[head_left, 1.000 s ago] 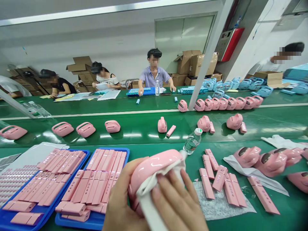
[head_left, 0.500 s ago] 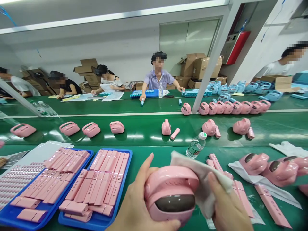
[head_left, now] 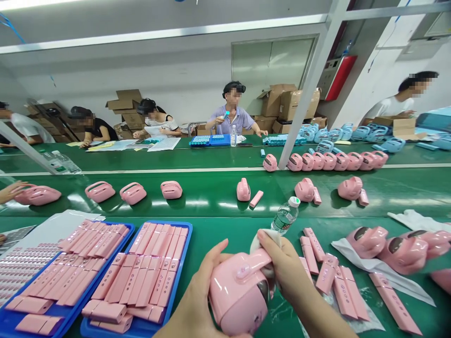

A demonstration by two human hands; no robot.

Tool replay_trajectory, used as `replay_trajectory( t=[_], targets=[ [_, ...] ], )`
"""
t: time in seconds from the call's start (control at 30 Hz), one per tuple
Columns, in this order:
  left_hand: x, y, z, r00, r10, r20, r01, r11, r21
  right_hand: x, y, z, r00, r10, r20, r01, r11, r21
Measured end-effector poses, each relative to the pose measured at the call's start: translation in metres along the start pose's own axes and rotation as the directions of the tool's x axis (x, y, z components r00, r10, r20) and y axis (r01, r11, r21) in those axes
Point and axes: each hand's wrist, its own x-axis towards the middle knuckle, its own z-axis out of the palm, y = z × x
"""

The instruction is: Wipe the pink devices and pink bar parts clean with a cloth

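A glossy pink plastic device (head_left: 234, 291) with a loop handle and a dark window is held up in front of me. My left hand (head_left: 200, 291) wraps around its left side and underside, thumb raised. In my right hand (head_left: 282, 263) is a white cloth (head_left: 269, 235), bunched and pressed against the device's handle and window side. The fingers of that hand partly hide the window. Just beyond stands a clear water bottle (head_left: 286, 216), tilted in view. Loose pink remote-like bars (head_left: 327, 272) lie right of my right hand.
Two blue trays (head_left: 172, 300) of pink bars stand at left, beside a sheet of stickers (head_left: 28, 263). Pink devices (head_left: 405, 253) rest on white cloth at right. Several more (head_left: 132, 192) line the green belt (head_left: 207, 202). Co-workers sit across; another person's hand (head_left: 10, 191) touches a device at far left.
The pink device has turned so its window faces right. My right hand moved left with the cloth, onto the handle side. A hand has appeared at far left; the co-worker opposite raised a blue piece.
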Motion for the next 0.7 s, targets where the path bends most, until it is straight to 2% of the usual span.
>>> replay_trajectory(
  t=[0.07,0.1,0.13,0.17,0.2,0.23,0.27,0.3,0.33,0.37,0.4,0.43,0.47,0.5,0.53,0.57,0.6,0.63,0.7],
  targets=[
    [0.002,0.000,0.007,0.996,0.005,-0.087,-0.002,0.999,0.037,0.001,0.003,0.004,0.986,-0.153,-0.065,0.148,0.986,-0.074],
    [0.004,0.001,0.010,0.991,0.009,-0.136,0.001,0.997,0.074,0.000,0.005,0.007,0.957,-0.279,-0.078,0.263,0.950,-0.171],
    [0.005,0.002,0.014,0.984,0.013,-0.179,0.006,0.994,0.107,-0.003,0.007,0.011,0.904,-0.424,-0.049,0.391,0.870,-0.301],
    [0.007,0.004,0.016,0.977,0.020,-0.214,0.010,0.991,0.137,-0.005,0.010,0.016,0.821,-0.571,0.029,0.526,0.734,-0.430],
    [0.008,0.006,0.018,0.970,0.029,-0.240,0.010,0.987,0.161,-0.008,0.013,0.020,0.705,-0.694,0.145,0.647,0.546,-0.532],
    [0.010,0.008,0.018,0.965,0.036,-0.260,0.012,0.983,0.181,-0.011,0.016,0.023,0.579,-0.767,0.276,0.733,0.341,-0.589],
    [0.011,0.011,0.017,0.961,0.038,-0.274,0.017,0.980,0.198,-0.014,0.020,0.024,0.465,-0.794,0.392,0.785,0.165,-0.598],
    [0.012,0.013,0.016,0.960,0.037,-0.277,0.024,0.976,0.216,-0.015,0.024,0.024,0.367,-0.797,0.480,0.817,0.030,-0.576],
    [0.014,0.014,0.014,0.959,0.037,-0.282,0.032,0.972,0.234,-0.015,0.028,0.021,0.314,-0.794,0.520,0.832,-0.034,-0.554],
    [0.015,0.015,0.011,0.957,0.035,-0.289,0.037,0.970,0.239,-0.015,0.033,0.017,0.324,-0.804,0.499,0.834,-0.006,-0.552],
    [0.016,0.015,0.009,0.954,0.020,-0.301,0.047,0.975,0.216,-0.013,0.038,0.012,0.413,-0.824,0.388,0.812,0.141,-0.567],
    [0.018,0.014,0.007,0.947,-0.016,-0.320,0.068,0.986,0.152,-0.012,0.044,0.007,0.544,-0.814,0.204,0.748,0.360,-0.557],
    [0.020,0.013,0.006,0.937,-0.073,-0.340,0.092,0.995,0.041,-0.012,0.049,0.003,0.671,-0.741,-0.001,0.641,0.581,-0.502],
    [0.023,0.011,0.005,0.923,-0.148,-0.356,0.115,0.987,-0.112,-0.012,0.054,0.001,0.763,-0.623,-0.174,0.515,0.748,-0.418],
    [0.025,0.009,0.005,0.907,-0.234,-0.350,0.133,0.948,-0.288,-0.012,0.059,0.002,0.812,-0.510,-0.282,0.416,0.846,-0.332],
    [0.028,0.006,0.006,0.891,-0.318,-0.323,0.150,0.879,-0.452,-0.013,0.064,0.005,0.830,-0.453,-0.325,0.376,0.886,-0.272],
    [0.031,0.004,0.008,0.872,-0.391,-0.295,0.161,0.798,-0.581,-0.014,0.067,0.010,0.835,-0.455,-0.309,0.391,0.886,-0.248],
    [0.033,0.003,0.011,0.854,-0.448,-0.263,0.173,0.722,-0.670,-0.014,0.069,0.016,0.831,-0.483,-0.276,0.428,0.872,-0.237],
    [0.036,0.000,0.017,0.826,-0.534,-0.182,0.236,0.620,-0.748,-0.012,0.068,0.026,0.833,-0.478,-0.280,0.449,0.879,-0.163]
  ],
)
